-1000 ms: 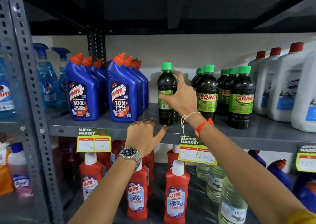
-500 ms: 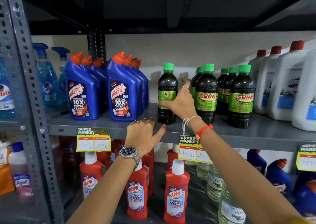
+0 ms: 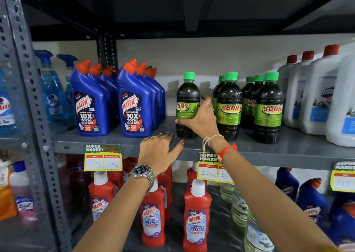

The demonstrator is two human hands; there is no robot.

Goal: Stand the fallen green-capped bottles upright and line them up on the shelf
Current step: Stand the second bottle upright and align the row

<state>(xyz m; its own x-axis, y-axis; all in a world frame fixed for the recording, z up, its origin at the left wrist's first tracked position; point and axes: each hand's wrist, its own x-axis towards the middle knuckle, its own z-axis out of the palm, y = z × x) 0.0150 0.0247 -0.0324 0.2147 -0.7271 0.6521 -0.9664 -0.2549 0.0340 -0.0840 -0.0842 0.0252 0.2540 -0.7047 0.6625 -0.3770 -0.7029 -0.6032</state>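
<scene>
- While the right hand (image 3: pixel 199 121) wraps the upright, glossy dark green-capped bottle (image 3: pixel 187 105), it stands apart from its row.
- Left hand (image 3: pixel 158 151) lies flat, fingers spread, on the grey metal shelf (image 3: pixel 299 146).

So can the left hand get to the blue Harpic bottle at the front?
Probably yes. The left hand rests on the shelf edge just right of the Harpic bottle, with nothing between them.
</scene>
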